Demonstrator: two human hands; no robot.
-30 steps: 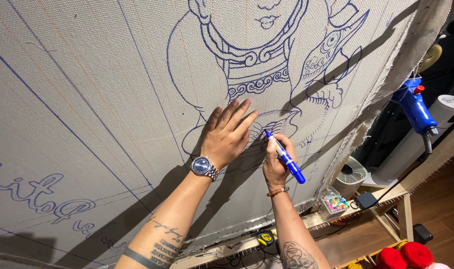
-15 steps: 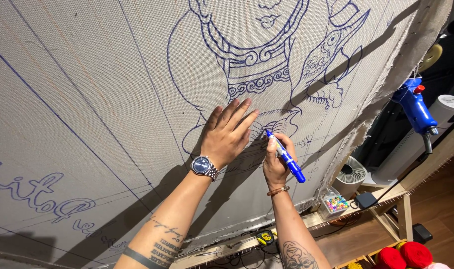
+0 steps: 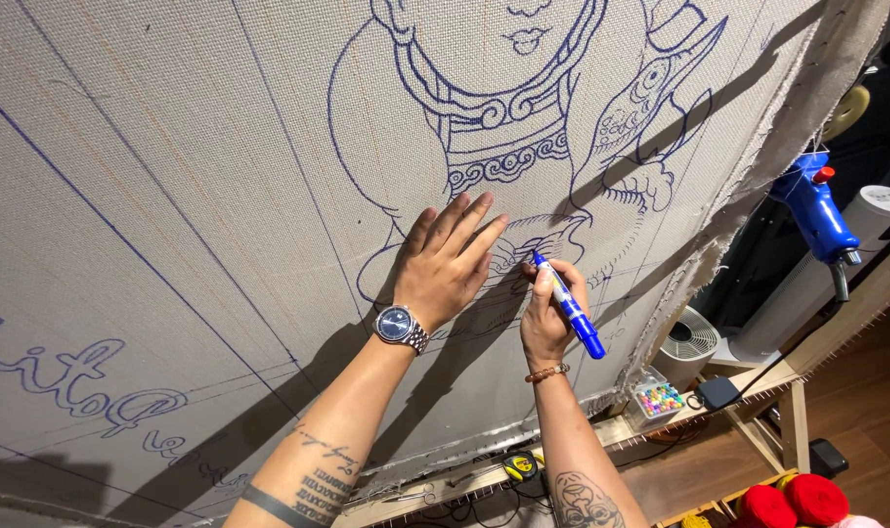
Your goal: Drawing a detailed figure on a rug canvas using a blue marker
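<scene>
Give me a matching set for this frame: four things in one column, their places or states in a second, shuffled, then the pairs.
Things:
1. left hand
2. marker
3. tool
4. bead box

Places or states:
A. blue, hanging at the fabric's right edge
B. on the wooden ledge at lower right
C. flat on the fabric, fingers spread
D. held in the right hand, tip at the drawing

Pairs: 1-C, 2-D, 3-A, 4-B
</scene>
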